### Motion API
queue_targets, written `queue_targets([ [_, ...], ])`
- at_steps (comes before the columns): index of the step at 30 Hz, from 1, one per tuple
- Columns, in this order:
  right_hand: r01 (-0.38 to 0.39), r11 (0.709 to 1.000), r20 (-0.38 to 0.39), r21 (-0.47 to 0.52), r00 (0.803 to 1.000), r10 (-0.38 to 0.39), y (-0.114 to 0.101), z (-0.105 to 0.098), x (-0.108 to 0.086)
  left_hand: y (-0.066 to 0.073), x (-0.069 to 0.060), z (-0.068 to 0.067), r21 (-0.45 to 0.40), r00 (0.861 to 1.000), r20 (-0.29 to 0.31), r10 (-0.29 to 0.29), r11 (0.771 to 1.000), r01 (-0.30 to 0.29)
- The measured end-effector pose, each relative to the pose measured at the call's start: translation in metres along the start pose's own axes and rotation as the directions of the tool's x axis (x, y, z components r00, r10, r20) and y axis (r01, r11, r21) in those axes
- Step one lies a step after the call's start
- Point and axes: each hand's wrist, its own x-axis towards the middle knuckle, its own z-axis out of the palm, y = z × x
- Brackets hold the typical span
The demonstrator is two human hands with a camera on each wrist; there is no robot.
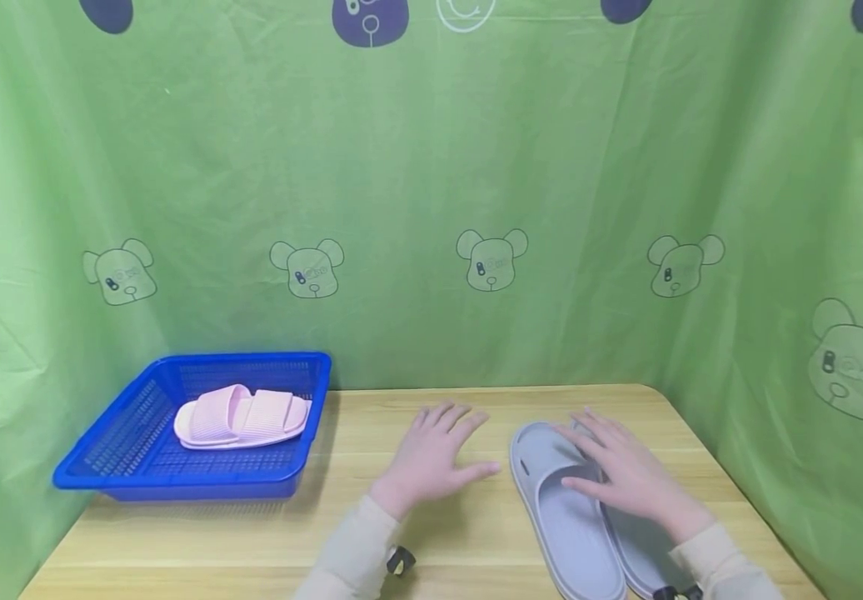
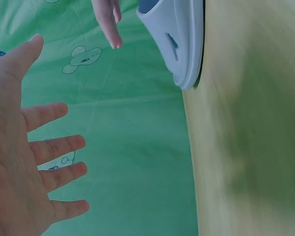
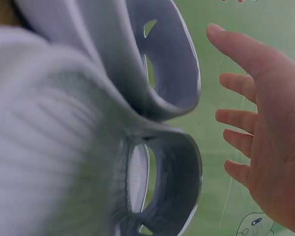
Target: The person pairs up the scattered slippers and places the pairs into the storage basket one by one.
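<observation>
A pair of grey slippers [image 1: 581, 533] lies side by side on the right part of the table, toes pointing to the back. Over the right slipper hovers my right hand [image 1: 626, 475], fingers spread and holding nothing; it hides part of that slipper's strap. In the right wrist view both slippers' straps [image 3: 179, 177] show close by, apart from the fingers. My left hand [image 1: 435, 462] is held above the table to the left of the slippers, its fingers spread too. The left wrist view shows a slipper's toe [image 2: 187, 44] beyond the left hand [image 2: 19, 142].
At the table's left stands a blue plastic basket [image 1: 192, 483] with pink slippers [image 1: 244, 417] inside. A green curtain [image 1: 401, 167] with bear prints hangs behind and along both sides of the wooden table [image 1: 371, 417].
</observation>
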Motion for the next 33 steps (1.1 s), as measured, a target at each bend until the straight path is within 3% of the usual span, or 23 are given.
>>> queue_targets([
  [11,-0.011,1.0,0.005,0.014,1.0,0.011,0.014,-0.003,-0.008,0.012,0.008,0.013,0.026,1.0,0.026,0.011,1.0,-0.012],
  [21,-0.095,0.994,0.074,0.047,0.993,0.091,0.032,-0.005,-0.012,0.019,0.017,0.023,0.013,1.0,0.024,0.02,1.0,-0.02],
  [33,-0.143,0.989,0.102,0.023,0.985,0.14,0.05,0.001,-0.019,0.03,0.027,0.034,-0.03,0.999,0.036,0.021,0.999,-0.02],
])
